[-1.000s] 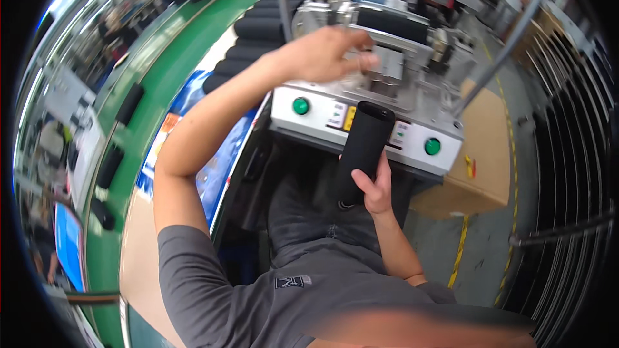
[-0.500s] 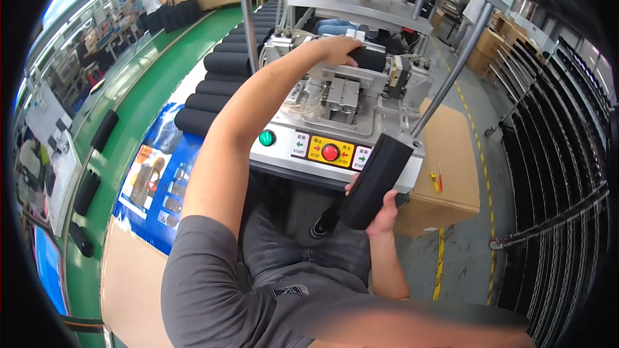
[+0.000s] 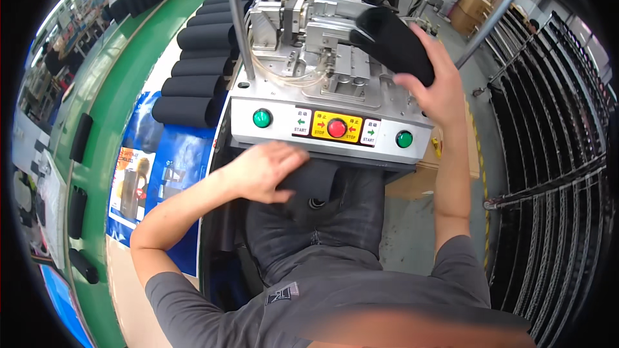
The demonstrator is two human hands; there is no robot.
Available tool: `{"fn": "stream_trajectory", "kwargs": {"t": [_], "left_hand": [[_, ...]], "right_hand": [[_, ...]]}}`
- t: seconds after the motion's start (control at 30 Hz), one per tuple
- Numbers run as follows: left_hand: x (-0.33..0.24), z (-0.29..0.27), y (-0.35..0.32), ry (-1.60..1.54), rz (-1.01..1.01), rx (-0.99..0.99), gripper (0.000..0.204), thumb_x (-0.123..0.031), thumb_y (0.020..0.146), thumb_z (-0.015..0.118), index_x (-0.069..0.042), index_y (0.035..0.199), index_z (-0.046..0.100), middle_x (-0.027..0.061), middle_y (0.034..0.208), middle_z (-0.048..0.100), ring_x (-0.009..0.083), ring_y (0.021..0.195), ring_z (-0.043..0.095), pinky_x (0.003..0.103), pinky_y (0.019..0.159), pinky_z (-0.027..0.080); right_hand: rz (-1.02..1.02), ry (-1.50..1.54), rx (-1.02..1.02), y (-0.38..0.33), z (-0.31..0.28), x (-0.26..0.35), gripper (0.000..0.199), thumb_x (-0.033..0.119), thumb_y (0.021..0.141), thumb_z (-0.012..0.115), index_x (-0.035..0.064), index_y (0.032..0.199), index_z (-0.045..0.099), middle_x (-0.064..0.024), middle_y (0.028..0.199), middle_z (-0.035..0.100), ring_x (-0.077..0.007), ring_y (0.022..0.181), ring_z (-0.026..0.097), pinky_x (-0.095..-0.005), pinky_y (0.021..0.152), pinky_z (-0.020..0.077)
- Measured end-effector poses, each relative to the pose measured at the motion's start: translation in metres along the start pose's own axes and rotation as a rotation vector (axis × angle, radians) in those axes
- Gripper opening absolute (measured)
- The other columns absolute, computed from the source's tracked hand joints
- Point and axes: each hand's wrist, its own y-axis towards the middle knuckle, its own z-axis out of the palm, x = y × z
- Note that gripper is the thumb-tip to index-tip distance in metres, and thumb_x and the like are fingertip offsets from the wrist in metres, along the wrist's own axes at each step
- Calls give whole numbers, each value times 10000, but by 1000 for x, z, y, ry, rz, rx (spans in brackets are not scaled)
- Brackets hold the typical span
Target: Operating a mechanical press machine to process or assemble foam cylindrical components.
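Observation:
Above the machine's right side, my right hand [image 3: 438, 84] is closed round a black tubular sleeve [image 3: 401, 46]. The sleeve slants, its open far end close to the metal fixture [image 3: 351, 64]; whether they touch I cannot tell. My left hand [image 3: 267, 171] is below the machine's front edge, over my lap. Between its thumb and fingers is another black sleeve [image 3: 316, 179], partly hidden by the hand and dark against my trousers. On the white front panel [image 3: 290, 134] sit a red button [image 3: 337, 127] and two green buttons [image 3: 261, 118], one at each end.
A row of black sleeves [image 3: 187, 96] lies left of the machine, beside a blue printed sheet [image 3: 174, 180]. Metal posts [image 3: 240, 26] rise at the machine's sides. To the right stand a cardboard box [image 3: 412, 183] and a rack of black shelves [image 3: 548, 174].
My left hand has come back from the fixture to my lap with a sleeve. My right hand has raised its sleeve from the machine's front edge to the fixture.

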Motion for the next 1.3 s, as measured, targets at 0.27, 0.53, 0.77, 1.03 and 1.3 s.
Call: {"fn": "stream_trajectory", "kwargs": {"t": [0.27, 0.53, 0.77, 1.03, 1.3], "left_hand": [[47, 63, -46, -102, -66, 315, 702, -257, 759, 910, -16, 1348, 613, 186, 1229, 732, 397, 1122, 715, 464, 1046, 559], [50, 65, -50, -147, -106, 344, 695, -250, 760, 936, -12, 1341, 638, 188, 1202, 743, 402, 1145, 718, 485, 1068, 557], [52, 58, -50, -179, -143, 369, 704, -253, 764, 941, -7, 1351, 639, 188, 1209, 748, 405, 1146, 719, 493, 1079, 554], [58, 64, -52, -192, -150, 359, 713, -249, 759, 943, -4, 1358, 644, 183, 1205, 752, 401, 1132, 724, 485, 1079, 557], [58, 65, -53, -202, -157, 331, 613, -241, 761, 931, 2, 1262, 674, 169, 1123, 771, 380, 1077, 746, 469, 1056, 564]], "right_hand": [[-30, -384, 438, 127, 69, -42, 706, 432, 1014, 710, 148, 1627, 507, -122, 1429, 683, -372, 1276, 658, -456, 1087, 519], [41, -347, 733, 167, 105, -83, 682, 339, 1047, 693, 171, 1664, 454, -150, 1556, 606, -366, 1350, 626, -462, 1125, 493], [57, -255, 774, 164, 127, -98, 686, 287, 1051, 690, 184, 1679, 434, -157, 1587, 580, -366, 1384, 602, -463, 1151, 471], [151, -186, 749, 167, 115, -99, 737, 204, 1049, 672, 155, 1721, 372, -143, 1698, 493, -325, 1513, 510, -454, 1246, 394], [49, -192, 770, 163, 120, -103, 711, 203, 1047, 677, 183, 1702, 401, -146, 1649, 535, -335, 1448, 554, -457, 1195, 432]]}}
